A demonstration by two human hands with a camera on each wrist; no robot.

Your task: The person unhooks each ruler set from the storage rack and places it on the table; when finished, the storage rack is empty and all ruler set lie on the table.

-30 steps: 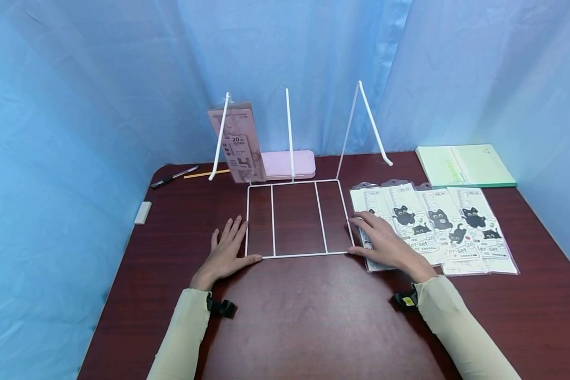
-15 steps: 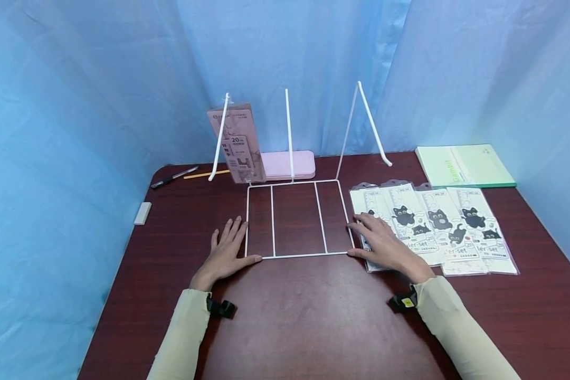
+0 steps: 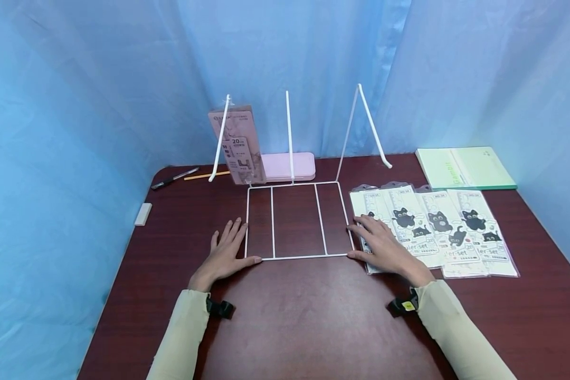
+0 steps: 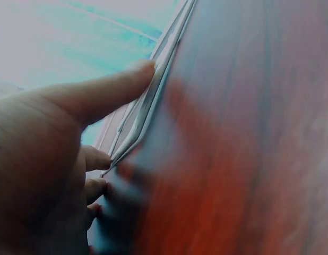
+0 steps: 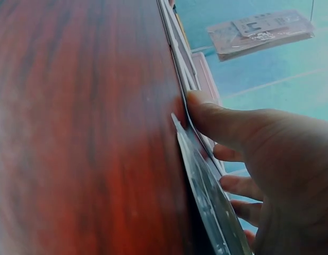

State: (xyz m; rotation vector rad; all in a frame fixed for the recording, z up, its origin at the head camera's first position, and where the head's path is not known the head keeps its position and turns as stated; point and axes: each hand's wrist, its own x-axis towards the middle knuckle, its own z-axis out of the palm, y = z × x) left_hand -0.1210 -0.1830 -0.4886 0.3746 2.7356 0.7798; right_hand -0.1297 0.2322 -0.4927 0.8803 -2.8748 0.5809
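A white wire rack (image 3: pixel 294 257) stands mid-table in the head view, with a flat base frame and three tall rods at the back. My left hand (image 3: pixel 222 257) lies at its front left corner, fingers extended and spread, thumb against the front bar. At the opposite corner is my right hand (image 3: pixel 385 247), its thumb touching the rack and its fingers loosely bent along the side bar. That hand lies over part of the leftmost ruler-set packet (image 3: pixel 370 199). A pink package (image 3: pixel 245 129) hangs from the left rod. Both wrist views show the thumbs at the rack's bars.
More cat-print ruler sets (image 3: pixel 470 232) lie to the right. Behind them is a light green notebook (image 3: pixel 480 168). A pink case (image 3: pixel 301 164) sits behind the rack. A pen (image 3: pixel 173 178), yellow pencil (image 3: pixel 204 175) and white eraser (image 3: pixel 143 214) lie left. Blue curtains surround the table.
My right fingers have shifted slightly toward me along the rack's side. The left hand and the rack stay in place. The head view has tilted a little.
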